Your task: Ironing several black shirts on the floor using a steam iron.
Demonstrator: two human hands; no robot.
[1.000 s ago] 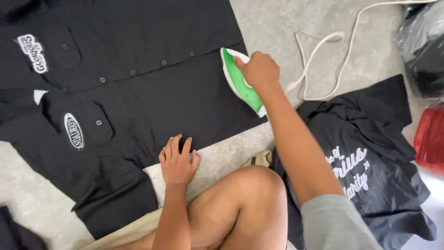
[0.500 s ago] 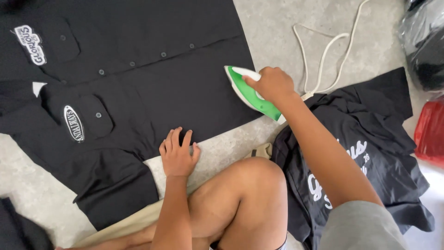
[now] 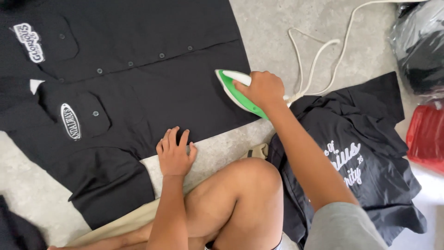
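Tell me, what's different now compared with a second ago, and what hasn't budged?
The right hand has slid the green-and-white iron along the black button shirt toward the shirt's lower edge, nearer the person, turning it a little. Its white cord followed. Unchanged: the right hand keeps its grip on the iron, the left hand stays flat on the shirt's hem, and the crumpled dark shirt lies where it was.

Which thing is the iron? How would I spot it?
Find the big black shirt spread flat on the floor. At its right edge, the right hand grips the iron. It is the only bright green and white thing, with a white cord trailing off.
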